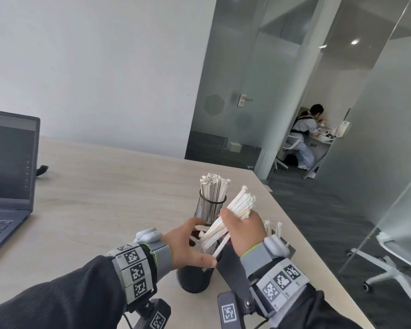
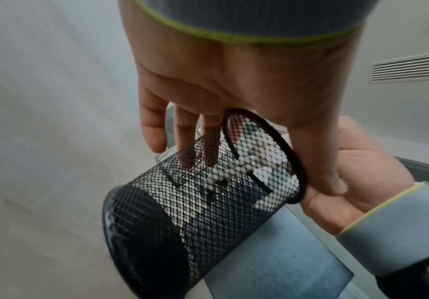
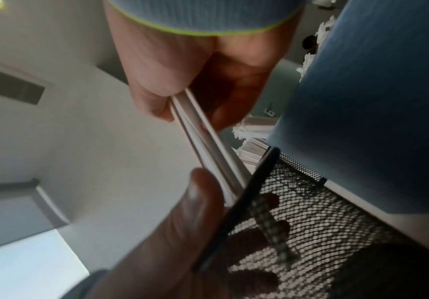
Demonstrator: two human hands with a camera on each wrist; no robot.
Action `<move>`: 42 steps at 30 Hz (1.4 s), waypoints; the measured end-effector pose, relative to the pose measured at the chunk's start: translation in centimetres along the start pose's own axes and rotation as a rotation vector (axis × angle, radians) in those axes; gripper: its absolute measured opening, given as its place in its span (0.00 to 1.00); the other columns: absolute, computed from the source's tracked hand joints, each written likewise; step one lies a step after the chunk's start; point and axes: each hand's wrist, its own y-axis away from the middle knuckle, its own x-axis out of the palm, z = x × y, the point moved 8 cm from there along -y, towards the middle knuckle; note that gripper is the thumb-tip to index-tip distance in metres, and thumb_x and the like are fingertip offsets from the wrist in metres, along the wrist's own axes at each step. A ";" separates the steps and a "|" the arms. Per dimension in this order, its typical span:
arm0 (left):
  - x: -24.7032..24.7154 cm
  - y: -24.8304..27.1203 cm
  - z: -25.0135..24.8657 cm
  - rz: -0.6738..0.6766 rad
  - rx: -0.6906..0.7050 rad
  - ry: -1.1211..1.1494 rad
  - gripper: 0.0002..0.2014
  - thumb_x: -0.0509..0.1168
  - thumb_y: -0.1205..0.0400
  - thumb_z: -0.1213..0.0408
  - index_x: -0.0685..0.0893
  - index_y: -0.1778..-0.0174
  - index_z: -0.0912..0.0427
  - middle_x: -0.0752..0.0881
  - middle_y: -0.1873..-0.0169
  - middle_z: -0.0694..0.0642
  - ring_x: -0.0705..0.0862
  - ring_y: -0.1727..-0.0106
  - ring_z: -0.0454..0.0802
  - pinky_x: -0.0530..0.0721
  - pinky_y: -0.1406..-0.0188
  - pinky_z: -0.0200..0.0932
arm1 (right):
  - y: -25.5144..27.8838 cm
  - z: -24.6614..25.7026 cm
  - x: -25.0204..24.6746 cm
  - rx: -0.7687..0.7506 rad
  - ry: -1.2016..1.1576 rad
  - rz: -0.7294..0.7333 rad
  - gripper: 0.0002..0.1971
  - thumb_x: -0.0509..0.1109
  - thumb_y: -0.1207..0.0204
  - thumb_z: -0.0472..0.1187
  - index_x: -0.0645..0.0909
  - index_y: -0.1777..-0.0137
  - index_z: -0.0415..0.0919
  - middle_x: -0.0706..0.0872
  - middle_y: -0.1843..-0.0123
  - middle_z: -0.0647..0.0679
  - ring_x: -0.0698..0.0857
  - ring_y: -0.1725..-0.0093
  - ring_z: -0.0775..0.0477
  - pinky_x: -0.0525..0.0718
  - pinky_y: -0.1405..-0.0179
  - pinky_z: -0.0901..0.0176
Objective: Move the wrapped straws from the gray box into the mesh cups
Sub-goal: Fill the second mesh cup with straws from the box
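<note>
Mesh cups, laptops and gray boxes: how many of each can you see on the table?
Mesh cups: 2, the far mesh cup full of straws and the near mesh cup held by the left hand.
Laptops: 1, the laptop.
Gray boxes: 1, the gray box, mostly hidden.
Total: 4.

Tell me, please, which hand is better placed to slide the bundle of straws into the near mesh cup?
The right hand: it already grips the straw bundle, whose lower ends sit at the mouth of the near mesh cup. The left hand is busy holding that cup by its rim, tilted.
</note>
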 end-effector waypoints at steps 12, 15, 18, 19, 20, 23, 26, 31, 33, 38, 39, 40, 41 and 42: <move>0.2 -1.7 -4.4 -0.041 0.105 -0.122 0.18 0.72 0.34 0.51 0.79 0.50 0.48 0.86 0.57 0.46 0.83 0.55 0.40 0.84 0.52 0.36 | 1.1 1.5 3.6 -0.179 0.353 0.267 0.11 0.73 0.32 0.54 0.84 0.58 0.47 0.89 0.61 0.52 0.85 0.59 0.50 0.81 0.59 0.57; -0.4 -2.1 -3.6 -0.092 0.075 -0.145 0.10 0.75 0.28 0.55 0.81 0.55 0.47 0.86 0.62 0.46 0.82 0.62 0.38 0.82 0.58 0.38 | 0.9 0.6 3.5 -0.162 0.118 0.336 0.18 0.75 0.40 0.63 0.84 0.52 0.59 0.87 0.55 0.57 0.86 0.58 0.55 0.86 0.54 0.54; -1.3 -2.0 -2.0 -0.205 0.011 -0.056 0.10 0.78 0.29 0.54 0.86 0.57 0.51 0.88 0.66 0.49 0.82 0.66 0.42 0.83 0.61 0.43 | -0.3 -0.3 1.1 -0.095 -0.066 0.241 0.12 0.74 0.31 0.60 0.84 0.51 0.58 0.85 0.54 0.55 0.88 0.63 0.53 0.87 0.60 0.50; -1.3 -2.0 -1.6 -0.223 -0.011 -0.066 0.12 0.78 0.29 0.53 0.87 0.55 0.53 0.89 0.64 0.51 0.84 0.64 0.44 0.83 0.60 0.44 | -0.8 -0.7 -0.2 -0.074 -0.091 0.179 0.07 0.72 0.26 0.55 0.84 0.52 0.55 0.85 0.55 0.54 0.88 0.66 0.54 0.87 0.62 0.50; -1.4 -1.9 -1.6 -0.232 -0.025 -0.075 0.13 0.78 0.29 0.52 0.87 0.54 0.53 0.89 0.62 0.51 0.85 0.62 0.45 0.83 0.59 0.43 | -1.5 -1.3 -1.6 -0.061 -0.069 0.110 0.04 0.70 0.22 0.52 0.84 0.54 0.54 0.86 0.56 0.53 0.88 0.68 0.55 0.86 0.61 0.50; -1.0 -2.2 -1.5 -0.220 -0.034 -0.057 0.12 0.78 0.29 0.50 0.85 0.58 0.48 0.87 0.65 0.47 0.85 0.63 0.43 0.79 0.64 0.38 | -2.9 -3.3 -4.7 -0.047 0.086 -0.004 0.04 0.68 0.22 0.46 0.84 0.57 0.53 0.86 0.60 0.54 0.88 0.65 0.51 0.84 0.58 0.53; -0.7 -2.3 -1.6 -0.200 -0.039 -0.044 0.10 0.78 0.28 0.50 0.83 0.61 0.45 0.86 0.67 0.45 0.84 0.63 0.42 0.76 0.65 0.36 | -3.8 -5.5 -4.6 -0.036 0.340 0.125 0.05 0.73 0.26 0.43 0.83 0.60 0.55 0.86 0.61 0.59 0.86 0.57 0.50 0.76 0.62 0.73; -0.5 -2.4 -1.6 -0.194 -0.053 -0.044 0.11 0.78 0.28 0.52 0.84 0.56 0.44 0.87 0.65 0.44 0.85 0.62 0.41 0.78 0.65 0.34 | -3.2 -7.7 -1.2 -0.014 0.788 0.478 0.21 0.74 0.30 0.52 0.85 0.37 0.54 0.89 0.42 0.58 0.86 0.40 0.53 0.79 0.40 0.66; -0.3 -2.4 -1.4 -0.178 -0.057 -0.036 0.12 0.79 0.29 0.53 0.85 0.54 0.46 0.88 0.64 0.45 0.85 0.63 0.41 0.80 0.64 0.35 | -3.3 -7.7 -0.1 -0.032 0.892 0.538 0.20 0.72 0.29 0.52 0.85 0.36 0.54 0.89 0.40 0.55 0.86 0.39 0.48 0.81 0.40 0.62; -0.1 -2.6 -1.2 -0.175 -0.059 -0.047 0.14 0.79 0.30 0.54 0.87 0.51 0.48 0.89 0.61 0.46 0.87 0.59 0.43 0.83 0.59 0.37 | -2.7 -7.7 2.2 -0.023 0.928 0.706 0.15 0.68 0.24 0.55 0.86 0.44 0.48 0.90 0.46 0.43 0.87 0.46 0.36 0.81 0.50 0.58; -0.1 -2.6 -1.2 -0.176 -0.056 -0.045 0.14 0.78 0.30 0.55 0.87 0.51 0.48 0.89 0.62 0.45 0.86 0.60 0.43 0.81 0.62 0.34 | -2.6 -7.9 2.5 -0.017 0.930 0.725 0.15 0.68 0.23 0.54 0.86 0.44 0.46 0.90 0.46 0.42 0.87 0.45 0.35 0.79 0.52 0.58; -0.1 -2.5 -1.2 -0.179 -0.054 -0.046 0.13 0.78 0.30 0.56 0.87 0.50 0.48 0.88 0.62 0.45 0.85 0.61 0.42 0.80 0.64 0.33 | -2.6 -8.0 2.6 -0.029 0.902 0.724 0.13 0.69 0.24 0.54 0.85 0.48 0.46 0.89 0.49 0.43 0.87 0.47 0.35 0.78 0.54 0.58; -0.1 -2.6 -1.2 -0.180 -0.053 -0.049 0.14 0.78 0.30 0.56 0.87 0.50 0.48 0.88 0.62 0.45 0.85 0.61 0.42 0.79 0.64 0.32 | -2.7 -7.9 2.6 -0.038 0.861 0.708 0.11 0.69 0.26 0.56 0.83 0.55 0.48 0.88 0.56 0.47 0.87 0.51 0.38 0.78 0.57 0.59; -0.1 -2.7 -1.2 -0.177 -0.051 -0.051 0.14 0.78 0.30 0.56 0.87 0.49 0.48 0.88 0.61 0.45 0.85 0.60 0.42 0.79 0.63 0.33 | -2.6 -7.8 2.6 -0.056 0.823 0.695 0.11 0.70 0.27 0.56 0.79 0.61 0.50 0.85 0.61 0.52 0.85 0.54 0.41 0.76 0.59 0.61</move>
